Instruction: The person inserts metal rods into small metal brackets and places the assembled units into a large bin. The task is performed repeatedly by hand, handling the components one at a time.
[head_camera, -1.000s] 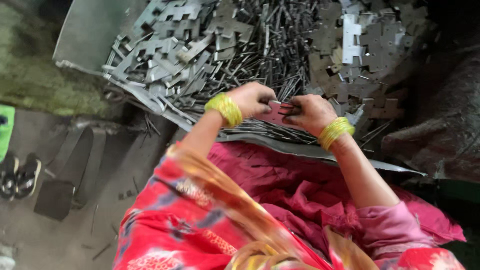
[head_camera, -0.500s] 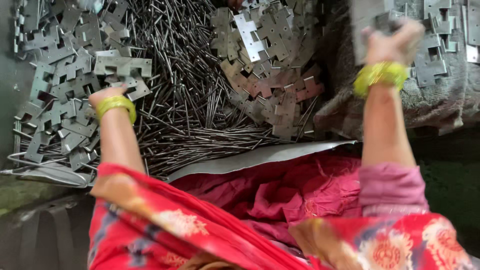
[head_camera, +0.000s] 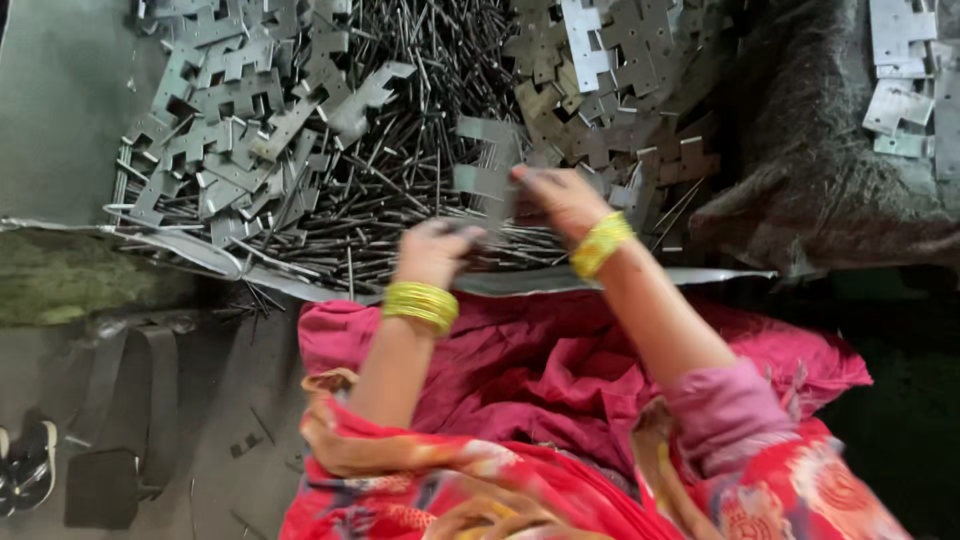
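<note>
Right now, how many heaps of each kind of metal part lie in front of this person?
Heaps of notched plates: 3 (left, middle, far right)
Heap of thin rods: 1
Total: 4

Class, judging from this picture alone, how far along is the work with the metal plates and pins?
Done: a few flat plates lie apart at upper right. In hand: the right hand holds a notched plate; the left hand is blurred, its grip unclear. Left: big heaps of loose plates and thin pins.
</note>
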